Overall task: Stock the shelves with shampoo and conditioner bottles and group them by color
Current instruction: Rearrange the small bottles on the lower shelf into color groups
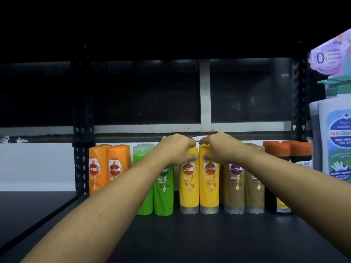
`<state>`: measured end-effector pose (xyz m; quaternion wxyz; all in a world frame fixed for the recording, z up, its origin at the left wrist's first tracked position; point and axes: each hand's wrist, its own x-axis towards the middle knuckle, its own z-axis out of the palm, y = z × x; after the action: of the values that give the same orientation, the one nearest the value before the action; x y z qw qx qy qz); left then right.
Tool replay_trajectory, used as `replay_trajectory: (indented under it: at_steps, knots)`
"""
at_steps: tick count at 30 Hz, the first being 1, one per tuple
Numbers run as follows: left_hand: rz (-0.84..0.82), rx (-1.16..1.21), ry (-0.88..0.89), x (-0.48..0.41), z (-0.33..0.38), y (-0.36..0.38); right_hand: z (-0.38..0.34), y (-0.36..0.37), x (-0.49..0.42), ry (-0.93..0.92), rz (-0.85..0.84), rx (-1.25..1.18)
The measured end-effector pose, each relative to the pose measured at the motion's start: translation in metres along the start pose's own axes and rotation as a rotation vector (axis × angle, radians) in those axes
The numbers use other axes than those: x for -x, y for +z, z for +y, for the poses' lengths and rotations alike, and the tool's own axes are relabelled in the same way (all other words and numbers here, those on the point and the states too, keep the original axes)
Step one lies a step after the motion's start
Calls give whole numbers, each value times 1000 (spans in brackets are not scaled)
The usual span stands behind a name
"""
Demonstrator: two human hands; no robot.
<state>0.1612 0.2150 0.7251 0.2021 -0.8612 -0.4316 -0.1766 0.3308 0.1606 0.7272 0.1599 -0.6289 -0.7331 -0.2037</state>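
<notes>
Yellow glossy plastic, flat-sided, clear caps downward: two bottles stand touching on the dark shelf [190, 236]. The left yellow bottle [188, 188] is gripped at its top by the left hand [176, 149], the right yellow bottle [209, 188] likewise by the right hand [218, 149]. Left of the left hand stand two green bottles [163, 196], then two orange bottles [117, 168]. Right of the right hand stand two brown bottles [234, 188].
</notes>
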Motion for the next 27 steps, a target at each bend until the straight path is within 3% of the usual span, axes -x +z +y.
replay_trajectory:
  at_steps: [5, 14, 18, 27]
  knots:
    - [75, 55, 22, 5, 10, -8, 17, -17, 20, 12, 58, -7]
    - [153, 173, 58, 4, 55, -11, 70, -43, 71, 149, -46, 44]
    - [150, 111, 58, -13, 79, -3, 98, -34, 75, 207, -26, 8]
    - [79, -13, 82, -55, 122, 18, 135, -1, 60, 136, 7, 67]
